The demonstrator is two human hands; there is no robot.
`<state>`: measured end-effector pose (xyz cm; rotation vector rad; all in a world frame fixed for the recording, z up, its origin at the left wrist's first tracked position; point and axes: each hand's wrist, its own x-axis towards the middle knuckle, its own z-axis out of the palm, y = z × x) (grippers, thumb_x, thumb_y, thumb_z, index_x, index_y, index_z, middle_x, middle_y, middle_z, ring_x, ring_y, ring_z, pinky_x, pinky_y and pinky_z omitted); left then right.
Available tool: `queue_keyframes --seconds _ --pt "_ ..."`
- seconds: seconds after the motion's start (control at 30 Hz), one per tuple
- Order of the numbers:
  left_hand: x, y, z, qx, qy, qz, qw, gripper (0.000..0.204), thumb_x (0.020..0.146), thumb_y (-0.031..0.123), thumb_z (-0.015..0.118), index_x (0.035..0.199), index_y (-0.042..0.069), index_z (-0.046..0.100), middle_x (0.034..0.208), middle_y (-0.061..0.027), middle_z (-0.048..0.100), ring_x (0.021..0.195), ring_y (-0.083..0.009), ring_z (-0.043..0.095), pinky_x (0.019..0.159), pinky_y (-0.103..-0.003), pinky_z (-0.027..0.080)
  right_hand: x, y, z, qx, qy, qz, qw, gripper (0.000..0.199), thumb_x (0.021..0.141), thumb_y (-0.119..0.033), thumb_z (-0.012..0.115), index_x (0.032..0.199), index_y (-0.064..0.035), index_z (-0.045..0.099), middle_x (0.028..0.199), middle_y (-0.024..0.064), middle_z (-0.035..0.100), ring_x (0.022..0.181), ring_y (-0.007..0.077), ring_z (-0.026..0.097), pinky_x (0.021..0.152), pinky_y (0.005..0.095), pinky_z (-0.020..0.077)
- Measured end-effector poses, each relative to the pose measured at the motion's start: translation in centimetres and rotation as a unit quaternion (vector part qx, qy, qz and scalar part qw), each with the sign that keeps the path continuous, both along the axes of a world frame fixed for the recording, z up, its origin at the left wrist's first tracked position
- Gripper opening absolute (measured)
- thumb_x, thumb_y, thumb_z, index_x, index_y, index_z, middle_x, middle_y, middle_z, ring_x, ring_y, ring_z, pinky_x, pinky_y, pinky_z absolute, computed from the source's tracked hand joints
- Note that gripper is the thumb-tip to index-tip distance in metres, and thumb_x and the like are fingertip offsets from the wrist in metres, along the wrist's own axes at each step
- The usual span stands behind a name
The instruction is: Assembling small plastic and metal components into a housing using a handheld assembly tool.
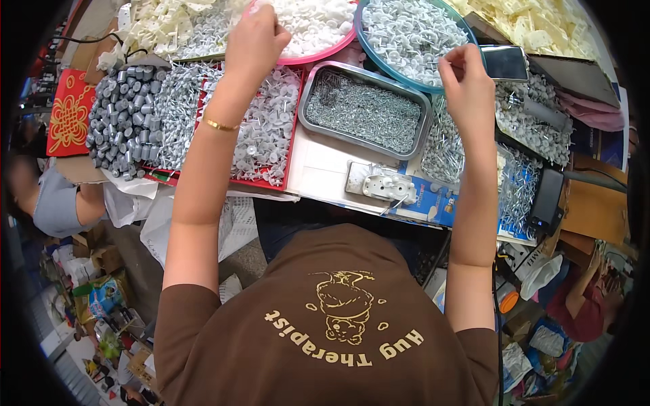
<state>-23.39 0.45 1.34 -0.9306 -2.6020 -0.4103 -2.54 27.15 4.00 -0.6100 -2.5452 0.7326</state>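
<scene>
My left hand (258, 34) is at the near left rim of a pink basin (298, 59) full of small white plastic parts (315, 27). Its fingers are curled closed, and whatever they hold is hidden. At the near right rim of a teal basin (399, 82), my right hand (468, 78) has thumb and fingers pinched together; anything between them is too small to make out. White discs with metal pins (413, 37) fill that basin. In front of me lies a white plastic housing with small parts (382, 184), apart from both hands.
A metal tray (306, 111) of small pins sits mid-table. On the left, a red tray (295, 135) holds pinned white discs beside grey metal cylinders (125, 115). A phone (504, 63) and a black box-shaped device (546, 199) are on the right. Other people are nearby at both sides.
</scene>
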Motion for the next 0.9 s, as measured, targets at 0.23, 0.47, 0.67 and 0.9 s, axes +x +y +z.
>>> queue_keyframes --seconds 0.23,0.47,0.67,0.9 --pt "8.8 -1.5 0.6 0.399 -0.445 -0.160 0.786 0.019 0.099 0.006 0.062 0.113 -0.006 0.063 0.100 -0.0121 0.074 0.096 -0.0161 0.069 0.081 -0.028 0.057 6.6 -4.8 3.7 -0.333 0.166 0.131 0.919 0.009 0.097 -0.002 0.064 0.104 0.0036 0.064 0.104 0.0132 0.073 0.087 0.0141 0.068 0.081 0.0262 0.0531" --pt "17.9 0.0 -1.5 0.463 -0.787 -0.100 0.397 0.022 0.100 0.014 0.065 0.117 0.002 0.061 0.108 -0.0088 0.070 0.099 -0.0160 0.070 0.088 -0.029 0.058 7.5 -9.4 -1.1 -0.418 0.105 0.171 0.886 0.006 0.103 -0.005 0.054 0.104 0.0010 0.052 0.105 0.0149 0.074 0.089 0.0125 0.068 0.078 0.0244 0.0522" --pt "18.9 -0.1 -2.0 0.472 -0.797 -0.103 0.362 0.018 0.099 0.014 0.066 0.114 0.005 0.063 0.104 -0.0064 0.070 0.098 -0.0161 0.071 0.087 -0.028 0.059 8.3 -10.0 -0.5 -0.365 0.075 0.185 0.909 0.006 0.104 -0.005 0.052 0.104 0.0008 0.050 0.106 0.0171 0.073 0.090 0.0135 0.069 0.081 0.0261 0.0537" --pt "19.1 -0.2 -1.9 0.493 -0.799 -0.103 0.328 0.017 0.098 0.017 0.067 0.111 0.007 0.063 0.104 -0.0050 0.070 0.095 -0.0143 0.070 0.086 -0.028 0.058 8.4 -10.3 0.1 -0.323 0.095 0.198 0.920 0.007 0.103 -0.003 0.054 0.105 0.0018 0.050 0.105 0.0168 0.073 0.088 0.0147 0.068 0.080 0.0275 0.0541"
